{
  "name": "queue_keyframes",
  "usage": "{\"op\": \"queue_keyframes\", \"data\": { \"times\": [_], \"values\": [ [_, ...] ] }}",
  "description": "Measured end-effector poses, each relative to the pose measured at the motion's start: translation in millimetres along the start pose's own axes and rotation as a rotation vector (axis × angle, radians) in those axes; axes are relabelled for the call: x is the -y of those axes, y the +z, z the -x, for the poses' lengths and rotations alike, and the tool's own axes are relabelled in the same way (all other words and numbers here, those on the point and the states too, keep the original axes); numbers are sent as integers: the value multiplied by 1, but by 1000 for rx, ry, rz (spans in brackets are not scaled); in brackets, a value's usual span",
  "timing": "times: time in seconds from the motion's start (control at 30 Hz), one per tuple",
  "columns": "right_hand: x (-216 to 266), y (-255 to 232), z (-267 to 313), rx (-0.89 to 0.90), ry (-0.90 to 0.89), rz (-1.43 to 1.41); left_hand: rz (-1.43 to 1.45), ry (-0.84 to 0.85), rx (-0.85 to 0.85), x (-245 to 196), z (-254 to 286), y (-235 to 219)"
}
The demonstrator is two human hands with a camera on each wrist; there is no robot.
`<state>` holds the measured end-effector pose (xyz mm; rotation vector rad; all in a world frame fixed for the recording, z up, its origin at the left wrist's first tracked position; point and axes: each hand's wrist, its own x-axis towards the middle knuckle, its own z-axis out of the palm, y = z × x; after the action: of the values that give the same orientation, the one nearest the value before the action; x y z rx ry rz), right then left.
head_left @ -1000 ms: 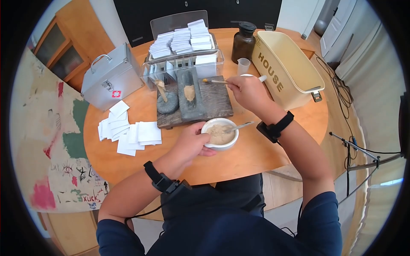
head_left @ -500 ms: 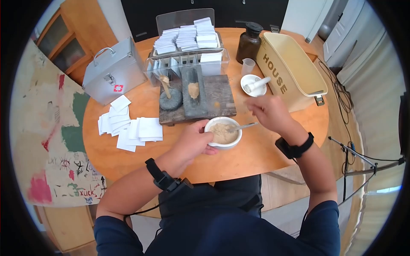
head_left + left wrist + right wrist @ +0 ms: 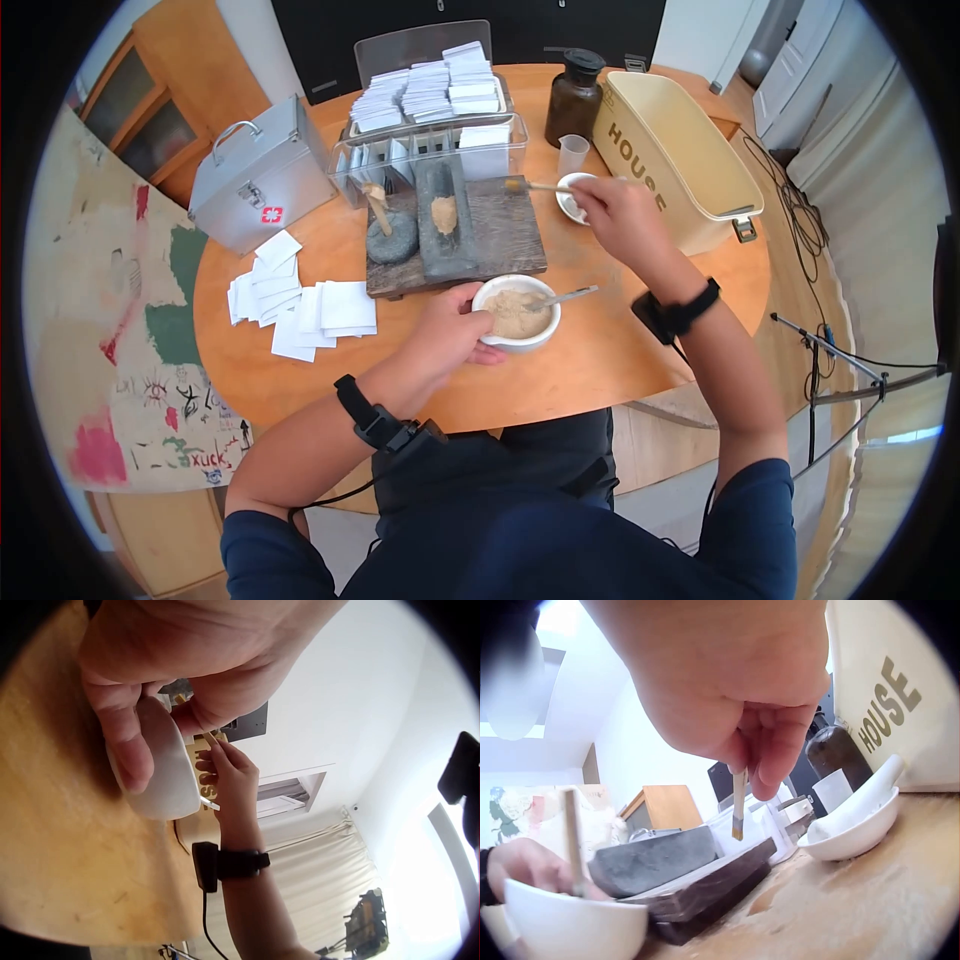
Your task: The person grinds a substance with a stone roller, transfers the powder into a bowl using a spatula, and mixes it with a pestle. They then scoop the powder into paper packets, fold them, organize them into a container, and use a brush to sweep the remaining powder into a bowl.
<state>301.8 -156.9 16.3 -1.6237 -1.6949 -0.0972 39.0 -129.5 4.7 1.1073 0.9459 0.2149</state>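
In the head view my left hand (image 3: 450, 325) grips the rim of a white bowl (image 3: 518, 346), thumb on the near side. Beige powder (image 3: 512, 318) fills part of it, and a spoon-like tool (image 3: 575, 294) leans out to the right. My right hand (image 3: 625, 222) pinches the wooden handle of a small brush (image 3: 548, 187). Its bristles hang over the right end of a dark wooden board (image 3: 512, 225); the right wrist view shows the brush (image 3: 739, 810) pointing down. On the board lie a grey stone trough (image 3: 468, 245) holding powder and a round stone (image 3: 392, 242) with a wooden handle.
A small white mortar (image 3: 855, 838) with a pestle (image 3: 862, 799) stands beside the board, by a plastic cup (image 3: 572, 152), a dark bottle (image 3: 573, 110) and a cream HOUSE bin (image 3: 690, 200). White packets (image 3: 345, 308), a metal case (image 3: 262, 185) and a clear box (image 3: 510, 140) surround the board.
My right hand first moved toward me and right with the brush, then back up, so the brush is over the board's right end again. My left hand and the bowl stay put.
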Motion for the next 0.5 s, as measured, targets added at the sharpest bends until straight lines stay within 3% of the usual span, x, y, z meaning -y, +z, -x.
{"op": "queue_keyframes", "data": {
  "times": [0.13,0.23,0.3,0.33,0.4,0.43,0.5],
  "values": [
    [-12,20,-16,-25,25,66,4,14,-17,0,1,-1],
    [-3,1,-5,156,-43,83,18,17,0,0,1,-3],
    [-1,-14,7,331,-39,-155,28,18,12,1,1,-5],
    [-3,-12,5,337,-37,-156,18,13,17,0,1,-6],
    [-12,-10,3,136,22,-33,-10,3,40,1,1,-4],
    [-10,-5,-2,91,101,-56,5,11,21,1,1,-3],
    [-17,10,-7,72,93,-12,21,23,-1,0,1,-1]
  ]
}}
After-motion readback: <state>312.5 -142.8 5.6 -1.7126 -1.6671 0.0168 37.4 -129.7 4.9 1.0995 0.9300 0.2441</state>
